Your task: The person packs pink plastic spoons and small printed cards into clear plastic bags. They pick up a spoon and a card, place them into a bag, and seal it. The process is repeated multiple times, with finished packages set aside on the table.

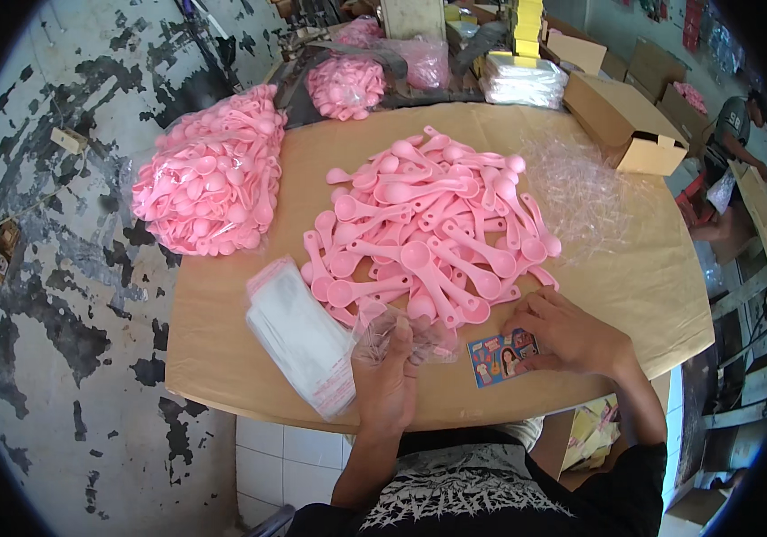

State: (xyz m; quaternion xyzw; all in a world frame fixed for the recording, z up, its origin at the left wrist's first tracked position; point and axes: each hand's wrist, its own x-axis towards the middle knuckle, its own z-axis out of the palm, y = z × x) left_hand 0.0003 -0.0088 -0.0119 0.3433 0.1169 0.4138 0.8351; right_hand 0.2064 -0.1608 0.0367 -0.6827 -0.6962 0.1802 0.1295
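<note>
In the head view, a clear plastic bag is grasped by the left hand, while a small colourful card is pressed flat on the brown cardboard tabletop under the fingertips of the right hand. Just beyond both hands a heap of pink spoons is spread, a stack of empty bags is laid left of the left hand, and a floor of worn, flaking paint is seen around the table.

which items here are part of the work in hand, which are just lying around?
In use: left hand holding clear bag; right hand on printed card; loose pink spoons; stack of empty bags.

Lying about: bagged spoons; cardboard boxes; crumpled plastic.
</note>
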